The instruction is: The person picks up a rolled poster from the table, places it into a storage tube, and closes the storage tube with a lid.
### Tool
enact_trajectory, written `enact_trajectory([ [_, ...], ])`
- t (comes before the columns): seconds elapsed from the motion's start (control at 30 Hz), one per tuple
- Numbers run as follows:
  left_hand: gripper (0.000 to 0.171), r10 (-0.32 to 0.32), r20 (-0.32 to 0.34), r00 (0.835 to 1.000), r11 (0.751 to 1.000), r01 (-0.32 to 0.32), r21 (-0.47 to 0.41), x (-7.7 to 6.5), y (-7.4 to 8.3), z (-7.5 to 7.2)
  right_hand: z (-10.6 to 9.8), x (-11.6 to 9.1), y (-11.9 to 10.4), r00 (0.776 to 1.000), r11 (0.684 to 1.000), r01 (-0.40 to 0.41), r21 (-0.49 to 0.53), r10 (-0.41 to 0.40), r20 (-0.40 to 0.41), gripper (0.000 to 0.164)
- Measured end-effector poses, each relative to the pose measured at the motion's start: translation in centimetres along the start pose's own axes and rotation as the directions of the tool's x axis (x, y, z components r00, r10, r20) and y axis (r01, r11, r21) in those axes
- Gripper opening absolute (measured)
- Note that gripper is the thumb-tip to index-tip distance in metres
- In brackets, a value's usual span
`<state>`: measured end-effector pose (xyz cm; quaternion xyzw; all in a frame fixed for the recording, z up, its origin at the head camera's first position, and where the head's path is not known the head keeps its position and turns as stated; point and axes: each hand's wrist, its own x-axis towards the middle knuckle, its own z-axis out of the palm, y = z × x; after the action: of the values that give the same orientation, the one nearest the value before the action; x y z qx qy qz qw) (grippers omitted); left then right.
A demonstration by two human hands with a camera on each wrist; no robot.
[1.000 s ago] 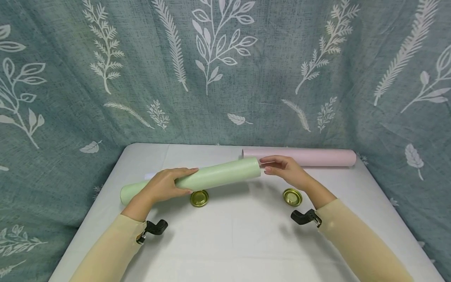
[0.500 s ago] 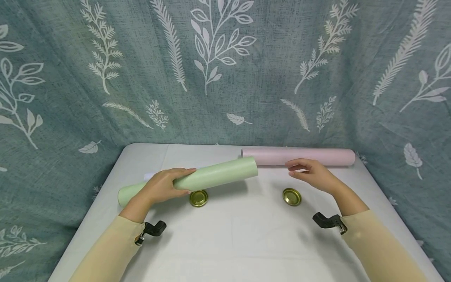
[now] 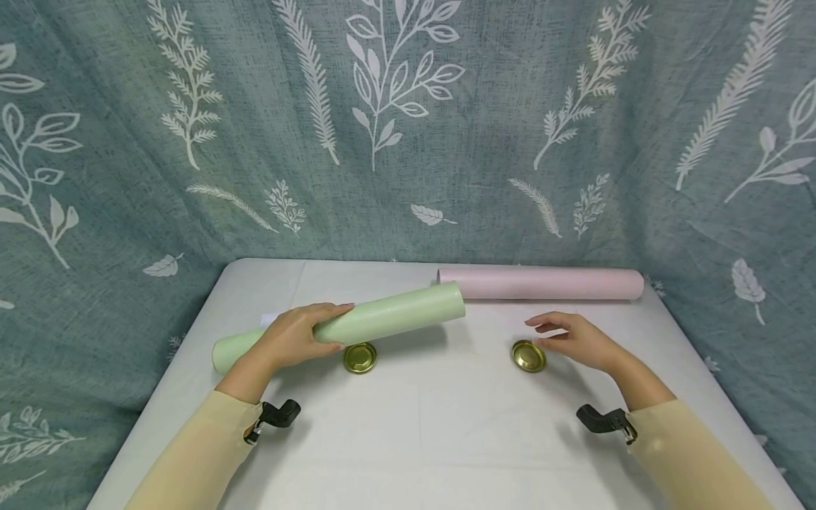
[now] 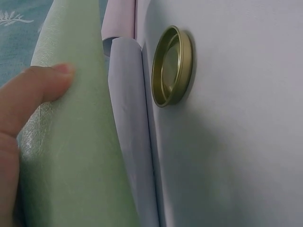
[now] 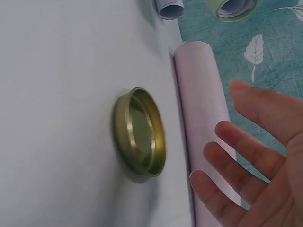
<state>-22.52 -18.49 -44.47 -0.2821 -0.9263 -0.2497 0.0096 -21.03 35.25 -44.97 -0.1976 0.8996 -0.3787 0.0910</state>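
My left hand (image 3: 290, 340) grips a pale green tube (image 3: 401, 310) round its middle, holding it tilted over the table with its right end raised. In the right wrist view, white rolled paper (image 5: 234, 6) shows inside the tube's open end. My right hand (image 3: 576, 340) holds nothing; its fingers are spread and loosely bent, just beside and above the right gold lid (image 3: 528, 355). That round metal lid lies on the table with its hollow side up. A second gold lid (image 3: 360, 358) lies just in front of the green tube.
A pink tube (image 3: 548, 283) lies along the back right of the white table (image 3: 414, 439). Under the green tube lies a white paper roll (image 4: 135, 118), mostly hidden in the head view. A patterned teal curtain (image 3: 484, 198) hangs around the table.
My right hand has left the green tube's right end, moving right and then down toward the right gold lid. The left hand keeps holding the green tube almost unmoved.
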Motion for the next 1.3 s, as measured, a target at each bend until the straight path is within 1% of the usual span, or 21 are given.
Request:
enact_trajectory([
  [0.1,0.072,0.003,-0.006,1.000,1.000,-0.002,0.006,0.0,-0.1,0.1,0.5,-0.4,0.4,1.000,1.000,-0.003,-0.003,0.003,0.009,0.046],
  [0.33,0.071,0.010,-0.015,1.000,1.000,-0.010,0.012,0.0,-0.2,0.3,2.0,-0.7,1.4,0.999,0.999,0.036,-0.005,-0.036,0.026,0.049],
  [0.4,0.071,0.017,-0.018,1.000,1.000,-0.017,0.011,-0.1,-0.2,0.3,2.4,-0.5,1.5,0.999,0.999,0.033,-0.018,-0.033,0.022,0.050],
  [0.57,0.072,0.025,-0.016,1.000,1.000,-0.024,0.013,0.0,-0.2,0.4,3.1,-0.2,1.8,1.000,0.995,0.030,-0.091,-0.029,0.008,0.049],
  [0.67,0.072,0.015,-0.014,1.000,1.000,-0.014,0.010,-0.1,-0.3,0.4,3.3,-0.1,2.0,0.999,0.992,0.034,-0.126,-0.034,0.003,0.051],
  [0.93,0.073,-0.010,-0.015,1.000,1.000,0.010,0.007,-0.2,-0.3,0.4,3.5,0.3,2.5,1.000,0.979,-0.012,-0.202,0.013,0.006,0.062],
  [1.13,0.073,-0.009,-0.011,1.000,1.000,0.009,0.019,-0.3,-0.2,0.4,3.8,0.4,2.3,1.000,0.976,-0.023,-0.217,0.027,0.015,0.069],
  [1.3,0.073,-0.011,0.003,1.000,1.000,0.011,0.017,-0.3,-0.3,0.5,3.8,0.5,2.3,0.999,0.972,-0.034,-0.234,0.042,0.028,0.070],
])
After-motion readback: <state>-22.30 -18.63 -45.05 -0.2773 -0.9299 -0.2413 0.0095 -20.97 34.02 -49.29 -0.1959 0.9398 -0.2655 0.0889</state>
